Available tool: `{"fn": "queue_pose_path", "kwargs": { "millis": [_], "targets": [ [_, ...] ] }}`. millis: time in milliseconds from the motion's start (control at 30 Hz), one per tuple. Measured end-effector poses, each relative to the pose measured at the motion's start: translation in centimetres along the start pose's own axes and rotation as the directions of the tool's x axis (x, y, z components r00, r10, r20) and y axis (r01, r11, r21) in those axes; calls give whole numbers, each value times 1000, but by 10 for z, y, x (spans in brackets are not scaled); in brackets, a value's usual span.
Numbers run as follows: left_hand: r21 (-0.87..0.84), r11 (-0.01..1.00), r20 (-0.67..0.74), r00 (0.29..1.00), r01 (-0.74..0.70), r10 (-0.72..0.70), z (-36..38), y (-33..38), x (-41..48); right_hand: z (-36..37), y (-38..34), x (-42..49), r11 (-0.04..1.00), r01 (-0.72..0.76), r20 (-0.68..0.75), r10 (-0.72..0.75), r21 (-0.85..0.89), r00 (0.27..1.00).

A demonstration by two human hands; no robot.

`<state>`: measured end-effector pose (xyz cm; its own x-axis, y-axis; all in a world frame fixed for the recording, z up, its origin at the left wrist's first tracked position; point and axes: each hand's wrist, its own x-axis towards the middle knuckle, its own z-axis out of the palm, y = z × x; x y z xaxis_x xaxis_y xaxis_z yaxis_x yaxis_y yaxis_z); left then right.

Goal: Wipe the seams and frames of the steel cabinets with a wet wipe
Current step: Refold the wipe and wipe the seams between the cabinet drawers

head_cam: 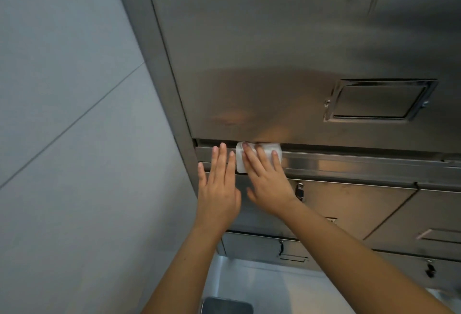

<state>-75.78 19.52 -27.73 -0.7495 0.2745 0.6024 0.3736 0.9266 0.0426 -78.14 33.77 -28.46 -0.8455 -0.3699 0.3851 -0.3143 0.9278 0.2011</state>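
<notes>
At the bottom edge, a dark grey container (225, 305) is sitting on a pale steel table (264, 283), and two bare forearms are reaching up past it toward the steel cabinets. The left hand (219, 189) is lying flat with its fingers straight and close together, holding nothing, its fingertips touching the horizontal frame rail (349, 162) near the cabinet's left corner. Just beside it, the right hand (267, 184) is pressing the white wet wipe (269, 151) against the same rail with straight, slightly spread fingers. The wipe's upper edge is reaching the dark seam (361, 148) under the upper door (274, 39). Below the rail, small drawers (349, 204) with keyholes are showing. Higher up, a recessed handle (379, 101) is sitting in the door, and a grey wall (62, 89) is running along the left.
</notes>
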Motion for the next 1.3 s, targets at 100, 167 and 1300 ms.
{"fn": "queue_pose_path", "kwargs": {
  "millis": [100,167,1300],
  "targets": [
    [-1,1000,1,1000,18,-18,2,-10,-1,4,1,2,999,32,-24,-33,-42,999],
    [-10,1000,2,1000,28,-28,3,-15,-2,7,13,-5,994,65,-22,-67,-83,998],
    [-24,990,-46,989,139,-140,12,-79,-21,24,-74,62,972,89,-69,-106,-216,992]
  ]
}}
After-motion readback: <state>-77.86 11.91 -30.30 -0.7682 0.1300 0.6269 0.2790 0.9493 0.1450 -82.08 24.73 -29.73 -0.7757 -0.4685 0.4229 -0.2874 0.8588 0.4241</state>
